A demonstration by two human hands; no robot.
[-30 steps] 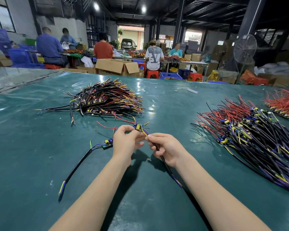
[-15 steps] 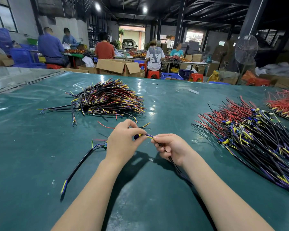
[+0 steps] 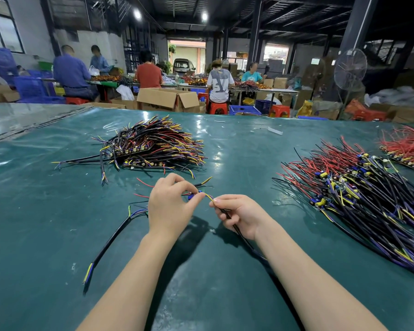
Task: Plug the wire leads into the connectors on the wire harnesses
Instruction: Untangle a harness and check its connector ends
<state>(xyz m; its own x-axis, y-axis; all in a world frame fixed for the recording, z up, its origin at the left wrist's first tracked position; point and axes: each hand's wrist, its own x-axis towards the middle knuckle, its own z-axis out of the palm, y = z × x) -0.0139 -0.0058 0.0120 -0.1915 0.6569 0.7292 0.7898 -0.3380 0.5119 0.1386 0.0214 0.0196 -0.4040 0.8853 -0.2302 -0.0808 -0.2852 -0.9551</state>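
Note:
My left hand [image 3: 169, 209] pinches a small blue connector [image 3: 193, 195] between thumb and forefinger, just above the green table. Red leads stick out to the left of that hand. My right hand [image 3: 239, 212] grips a black cable [image 3: 245, 240] and holds its yellow and purple leads [image 3: 209, 197] against the connector. A second black cable [image 3: 110, 242] with a bare yellow-blue end trails from under my left hand toward the near left.
A pile of finished harnesses [image 3: 153, 146] lies at the back left of the green table [image 3: 34, 211]. A big pile of black, purple and red wires [image 3: 359, 194] lies to the right, with a red bundle [image 3: 409, 146] beyond. Several people work at tables behind.
My left hand turned and lifted its fingers over the connector, hiding the small board it showed before. My right hand moved its leads up to the connector.

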